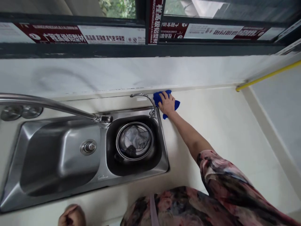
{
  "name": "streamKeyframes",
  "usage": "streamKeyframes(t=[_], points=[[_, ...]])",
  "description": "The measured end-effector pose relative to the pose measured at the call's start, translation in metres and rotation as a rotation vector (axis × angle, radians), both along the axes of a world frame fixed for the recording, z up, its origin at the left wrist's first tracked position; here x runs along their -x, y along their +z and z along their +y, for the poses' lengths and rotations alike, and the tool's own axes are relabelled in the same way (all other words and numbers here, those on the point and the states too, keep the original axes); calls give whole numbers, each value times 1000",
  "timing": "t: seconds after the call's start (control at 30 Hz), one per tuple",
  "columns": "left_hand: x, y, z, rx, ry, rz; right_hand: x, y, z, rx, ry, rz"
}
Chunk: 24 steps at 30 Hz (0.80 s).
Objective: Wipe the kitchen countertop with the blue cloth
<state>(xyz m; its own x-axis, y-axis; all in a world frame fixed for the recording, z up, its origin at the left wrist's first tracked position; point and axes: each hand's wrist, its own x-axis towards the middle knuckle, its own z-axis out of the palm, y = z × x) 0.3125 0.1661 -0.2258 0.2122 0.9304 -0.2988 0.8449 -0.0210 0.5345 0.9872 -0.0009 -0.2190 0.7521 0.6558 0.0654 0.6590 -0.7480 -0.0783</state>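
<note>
My right hand [167, 104] presses a blue cloth [176, 104] onto the pale countertop [199, 113], close to the back wall. Its fingers are bent over the cloth, whose edges stick out on several sides. Just left of that hand stands a small thin chrome faucet [147, 96] at the sink's back corner. My left hand [72, 216] is at the bottom edge, by the counter's front, with its fingers curled in. Nothing shows in it, and its lower part is cut off by the frame.
A double steel sink [103, 171] fills the left side. In its right basin sits a round metal pot [134, 158] with a perforated strainer and a crumpled grey cloth [138, 137]. A large faucet [63, 110] arches over the left basin. A yellow pipe [270, 75] runs along the right wall.
</note>
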Motion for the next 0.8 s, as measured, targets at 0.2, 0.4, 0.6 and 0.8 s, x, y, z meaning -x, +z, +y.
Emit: streamKeyframes(t=[0.2, 0.4, 0.6, 0.8], points=[[-11, 12, -2, 108, 18, -76, -2, 7, -4, 32, 121, 11], [-25, 20, -6, -44, 51, -51, 15, 22, -16, 119, 289, 77], [-25, 8, -36, -136, 139, -30, 49, 38, -25, 217, 222, 90], [-22, -3, -46, -290, 211, 2, 78, 34, -28, 249, 149, 78]])
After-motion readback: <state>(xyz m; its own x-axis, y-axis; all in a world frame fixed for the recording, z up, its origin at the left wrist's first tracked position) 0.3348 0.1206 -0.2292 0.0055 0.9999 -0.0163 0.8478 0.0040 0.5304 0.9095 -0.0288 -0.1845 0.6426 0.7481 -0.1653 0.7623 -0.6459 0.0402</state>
